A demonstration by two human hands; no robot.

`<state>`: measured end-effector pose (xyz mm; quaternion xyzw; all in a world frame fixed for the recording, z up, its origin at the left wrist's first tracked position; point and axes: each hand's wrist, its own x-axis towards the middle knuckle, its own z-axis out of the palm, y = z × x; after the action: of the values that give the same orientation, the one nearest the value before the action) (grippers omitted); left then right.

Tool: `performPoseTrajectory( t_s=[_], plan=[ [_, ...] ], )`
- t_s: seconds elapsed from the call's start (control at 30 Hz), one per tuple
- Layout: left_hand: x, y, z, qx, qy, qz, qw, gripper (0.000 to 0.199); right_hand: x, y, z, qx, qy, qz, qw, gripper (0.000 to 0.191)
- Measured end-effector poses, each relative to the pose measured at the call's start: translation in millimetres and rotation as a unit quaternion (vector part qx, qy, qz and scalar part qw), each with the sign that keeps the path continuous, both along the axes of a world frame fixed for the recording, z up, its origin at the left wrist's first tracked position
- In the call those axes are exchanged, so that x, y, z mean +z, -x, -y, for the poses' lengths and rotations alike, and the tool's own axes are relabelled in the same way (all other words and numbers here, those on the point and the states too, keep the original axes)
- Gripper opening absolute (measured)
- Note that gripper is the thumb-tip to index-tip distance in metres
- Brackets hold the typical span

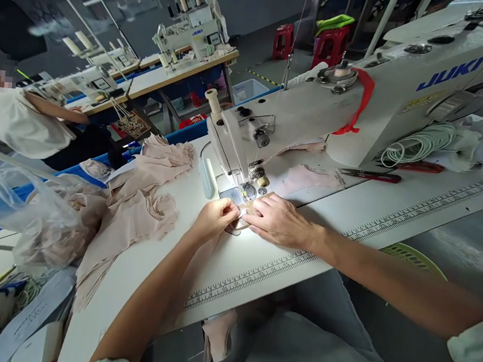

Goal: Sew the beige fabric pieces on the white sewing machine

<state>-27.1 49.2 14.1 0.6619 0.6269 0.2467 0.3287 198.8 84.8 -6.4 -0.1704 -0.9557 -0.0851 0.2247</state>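
Close in front of the needle and presser foot of a white sewing machine [294, 123], both of my hands are on a small beige fabric piece [245, 209]. My left hand [215, 218] pinches its left edge between thumb and fingertips. From the right, my right hand [278, 220] grips the fabric with bent fingers, its fingertips close to the presser foot. The machine's lamp lights this spot brightly. My fingers cover much of the piece, so its full shape is hidden.
Left lie stacked beige fabric pieces [136, 211] and a clear plastic bag [58, 220] of more fabric. Thread snips [372, 175] and coiled pale cord [418, 144] rest at right. A printed ruler [257, 279] lines the table's front. A co-worker [20, 120] sits at far left.
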Motion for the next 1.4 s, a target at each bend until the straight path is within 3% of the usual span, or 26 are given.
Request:
performPoseTrajectory(
  t_s=[0.37, 0.87, 0.97, 1.07, 1.13, 1.27, 1.4],
  plan=[
    [1.1, 0.6, -5.5, 0.015, 0.013, -0.07, 0.997, 0.018, 0.8, -8.0, -0.2, -0.004, 0.028, -0.04, 0.999, 0.03],
    [2.7, -6.9, -4.0, 0.041, 0.023, -0.108, 0.993, 0.017, 1.8, -3.3, 5.0, -0.029, 0.008, -0.002, 1.0, 0.024],
    [5.6, -10.8, 3.4, 0.024, -0.074, -0.174, 0.982, 0.01, 1.7, -1.4, 6.1, -0.031, -0.001, -0.001, 1.0, 0.026],
    [5.6, -17.2, 19.0, -0.04, -0.253, -0.246, 0.935, 0.013, 2.4, 0.6, 7.0, -0.036, 0.003, 0.004, 0.999, 0.027],
    [2.1, -21.9, 31.4, -0.09, -0.326, -0.269, 0.902, 0.023, 3.2, 1.5, 7.5, -0.034, 0.012, 0.01, 0.999, 0.027],
    [-10.6, -27.4, 48.9, -0.14, -0.374, -0.3, 0.866, 0.028, 4.9, 2.5, 9.1, -0.038, 0.023, 0.013, 0.999, 0.028],
    [-19.3, -26.0, 49.6, -0.147, -0.382, -0.334, 0.849, 0.032, 5.1, 2.5, 9.0, -0.04, 0.029, 0.01, 0.999, 0.026]
  ],
)
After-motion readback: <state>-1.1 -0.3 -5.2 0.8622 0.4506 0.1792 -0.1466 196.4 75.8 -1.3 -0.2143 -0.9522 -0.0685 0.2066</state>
